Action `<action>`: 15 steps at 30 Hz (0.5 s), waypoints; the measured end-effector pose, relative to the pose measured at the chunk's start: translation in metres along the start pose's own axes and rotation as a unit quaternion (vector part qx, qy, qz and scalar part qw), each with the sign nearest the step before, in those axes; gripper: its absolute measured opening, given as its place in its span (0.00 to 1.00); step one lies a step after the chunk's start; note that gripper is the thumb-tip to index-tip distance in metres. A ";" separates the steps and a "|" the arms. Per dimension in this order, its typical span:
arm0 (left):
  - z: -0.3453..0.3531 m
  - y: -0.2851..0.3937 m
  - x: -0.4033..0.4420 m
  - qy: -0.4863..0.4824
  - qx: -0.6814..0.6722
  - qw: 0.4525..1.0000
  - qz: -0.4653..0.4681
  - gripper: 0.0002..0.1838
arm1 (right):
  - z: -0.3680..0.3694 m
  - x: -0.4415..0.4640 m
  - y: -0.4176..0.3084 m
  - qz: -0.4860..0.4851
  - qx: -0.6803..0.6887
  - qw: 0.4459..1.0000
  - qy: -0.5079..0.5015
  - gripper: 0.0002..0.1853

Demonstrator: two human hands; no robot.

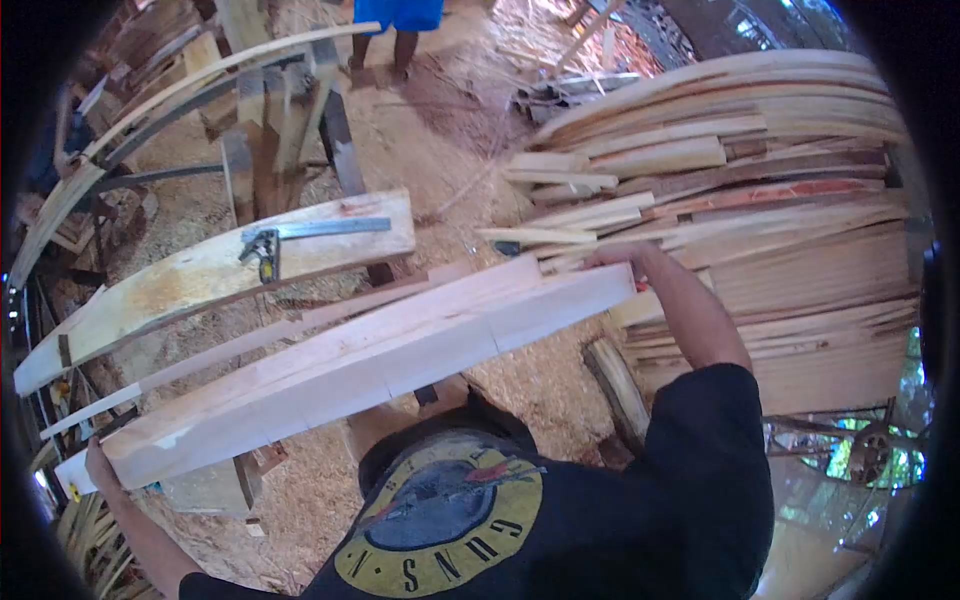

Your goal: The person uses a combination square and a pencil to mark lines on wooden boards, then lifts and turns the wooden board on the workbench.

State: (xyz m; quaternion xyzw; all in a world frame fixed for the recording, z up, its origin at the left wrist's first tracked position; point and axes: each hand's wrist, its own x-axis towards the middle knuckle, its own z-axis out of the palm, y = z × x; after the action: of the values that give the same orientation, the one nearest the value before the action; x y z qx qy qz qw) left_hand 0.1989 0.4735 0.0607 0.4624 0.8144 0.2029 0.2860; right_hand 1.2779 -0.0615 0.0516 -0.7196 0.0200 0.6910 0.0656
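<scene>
A long pale wooden beam lies crosswise in front of me, with thin lines marked across its near face. My left hand grips its left end. At the right end my right hand is closed round the beam, its fingers partly hidden by the wood. Just beyond the beam runs a thinner wooden strip. Farther off, a broad curved plank carries a combination square with a metal blade.
Stacked boards fill the right side. A wooden frame with a curved strip stands at the upper left. Another person's legs show at the top. Wood shavings cover the ground. A short wooden block lies at the right.
</scene>
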 end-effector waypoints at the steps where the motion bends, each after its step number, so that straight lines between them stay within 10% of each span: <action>1: 0.000 0.003 -0.004 0.001 -0.003 1.000 -0.003 0.30 | -0.004 0.003 0.000 0.001 -0.012 1.000 -0.013 0.17; 4: 0.005 0.005 0.001 0.037 0.115 0.992 0.035 0.31 | -0.013 0.014 0.010 -0.075 -0.066 0.986 0.133 0.17; 6: 0.004 0.025 -0.026 0.035 0.145 0.988 0.036 0.31 | -0.014 -0.018 -0.013 -0.034 -0.421 0.853 0.308 0.15; 9: 0.007 0.016 -0.017 0.076 0.186 0.978 0.063 0.31 | -0.015 -0.043 -0.009 -0.141 -0.192 0.854 0.462 0.20; 12: 0.012 0.033 -0.049 0.084 0.195 0.974 0.075 0.31 | -0.058 -0.017 0.010 -0.158 -0.494 0.694 0.500 0.25; 15: 0.013 0.045 -0.062 0.091 0.230 0.964 0.101 0.31 | -0.027 -0.036 0.009 -0.131 -0.289 0.777 0.544 0.28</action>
State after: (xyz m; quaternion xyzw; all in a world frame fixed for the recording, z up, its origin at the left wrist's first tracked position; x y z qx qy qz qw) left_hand 0.2616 0.4429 0.0947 0.5749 0.8109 0.0797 0.0746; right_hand 1.3015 -0.0764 0.0883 -0.9565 -0.2422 0.1431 -0.0774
